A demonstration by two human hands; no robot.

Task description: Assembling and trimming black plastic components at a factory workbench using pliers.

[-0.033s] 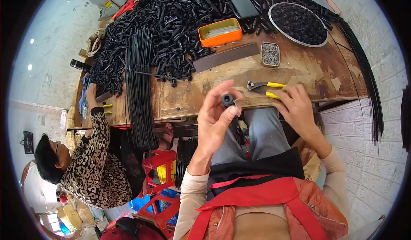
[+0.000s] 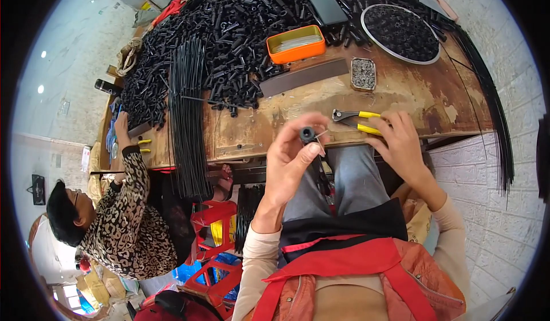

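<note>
A short black tube (image 2: 307, 133) is pinched between the thumb and fingers of my left hand (image 2: 285, 172), its round open end facing up, in front of the table edge. Beside that end a thin, pale wire or pin (image 2: 322, 133) sticks out. My left fingertips are blurred. On the table's front edge lie end-cutting pincers (image 2: 368, 114) with yellow handles, jaws pointing left. My right hand (image 2: 405, 149) has its fingers curled around the ends of those handles.
Black tubes (image 2: 240, 40) are heaped across the back. Nearby are an orange box (image 2: 297, 58) of thin pins, a dark flat bar (image 2: 303, 78), a small dish (image 2: 363, 75) and a round tray (image 2: 438, 54). Black rods (image 2: 188, 120) overhang the edge; a co-worker (image 2: 123, 223) sits left.
My left hand's upper fingers have shifted and blur with motion. The tube sits slightly farther right, and the wire beside it has changed its angle. My right hand remains at the pincers.
</note>
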